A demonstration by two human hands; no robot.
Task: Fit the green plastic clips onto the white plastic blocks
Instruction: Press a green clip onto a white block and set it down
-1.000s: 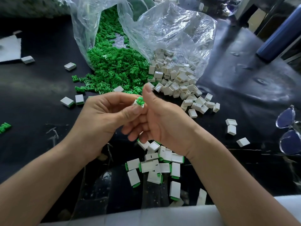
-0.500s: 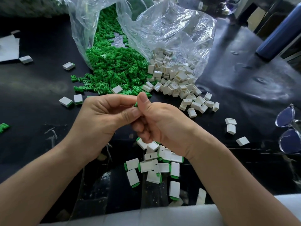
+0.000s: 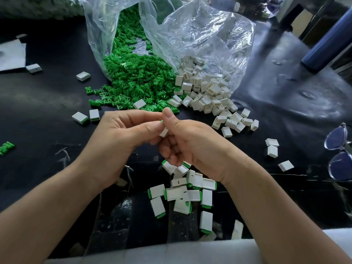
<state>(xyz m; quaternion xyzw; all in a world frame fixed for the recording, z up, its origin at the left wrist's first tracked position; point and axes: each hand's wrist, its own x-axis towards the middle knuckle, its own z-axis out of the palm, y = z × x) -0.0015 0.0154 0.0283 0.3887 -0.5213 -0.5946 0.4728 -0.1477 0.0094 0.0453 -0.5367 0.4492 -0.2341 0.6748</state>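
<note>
- A black work surface [image 3: 47, 103] fills the view, with crumpled clear plastic bags [image 3: 209, 35] lying open at its far side.
- A heap of green clips [image 3: 137, 80] spills from the left bag mouth. A pile of white blocks [image 3: 205, 92] tumbles out beside it on the right, and the two piles touch where they meet.
- At centre, just in front of both piles and raised off the surface, the left hand [image 3: 118, 141] and right hand [image 3: 192, 145] meet over a single white block [image 3: 163, 132].
- The left hand's thumb and curled fingers pinch the block from the left. The right hand's fingers curl under it, with the thumb standing upright above.
- A sliver of a green clip [image 3: 162, 121] shows at the block's top edge between the two thumbs. How far it is seated cannot be told.
- Below the hands, near the person, lies a cluster of fitted blocks [image 3: 190, 193], each white with green showing at one end.
- Two more green-edged blocks [image 3: 85, 116] sit left of the left hand, and a stray clip [image 3: 6, 147] lies at the left edge.
- Loose white pieces [image 3: 272, 147] lie scattered to the right.
- Clear-framed eyeglasses [image 3: 339, 153] rest at the right edge, and a blue cylinder [image 3: 327, 46] lies behind them.
- A white sheet [image 3: 11, 56] lies at the far left.
</note>
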